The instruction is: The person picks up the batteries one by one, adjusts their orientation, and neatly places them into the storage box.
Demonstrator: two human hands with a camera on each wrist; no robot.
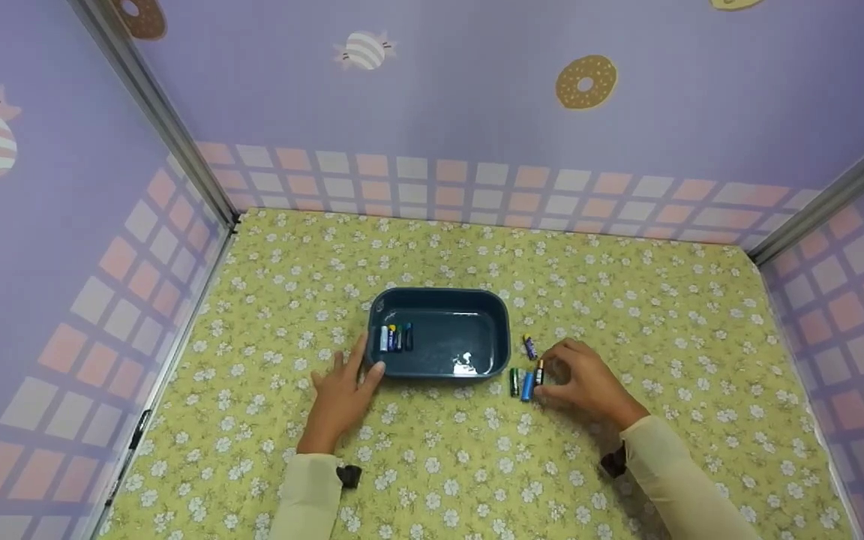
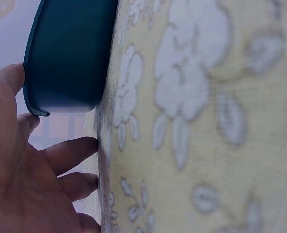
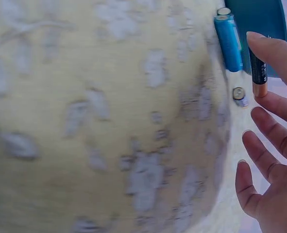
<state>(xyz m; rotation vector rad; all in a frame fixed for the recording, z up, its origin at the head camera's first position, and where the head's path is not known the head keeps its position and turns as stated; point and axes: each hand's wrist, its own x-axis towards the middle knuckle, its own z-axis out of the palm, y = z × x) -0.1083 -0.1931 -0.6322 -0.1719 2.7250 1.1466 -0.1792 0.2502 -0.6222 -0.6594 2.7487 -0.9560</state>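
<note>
A dark teal tray [image 1: 492, 330] sits mid-table, with several batteries [image 1: 409, 337] standing side by side at its left. My left hand [image 1: 342, 401] rests against the tray's near left corner, thumb on the rim and fingers spread along the side. To the right of the tray, my right hand [image 1: 586, 379] pinches a black battery with a copper end [image 3: 261, 73] between thumb and forefinger. Beside it are a blue battery [image 1: 527, 386] and a green battery [image 1: 514, 382]. Slightly farther back lies a purple battery with a yellow end [image 1: 529, 346].
A yellow flowered cloth [image 1: 432, 465] covers the table. Purple walls [image 1: 462, 97] with pink and white squares enclose it at the back and both sides. Metal posts [image 1: 169, 127] stand at the back corners.
</note>
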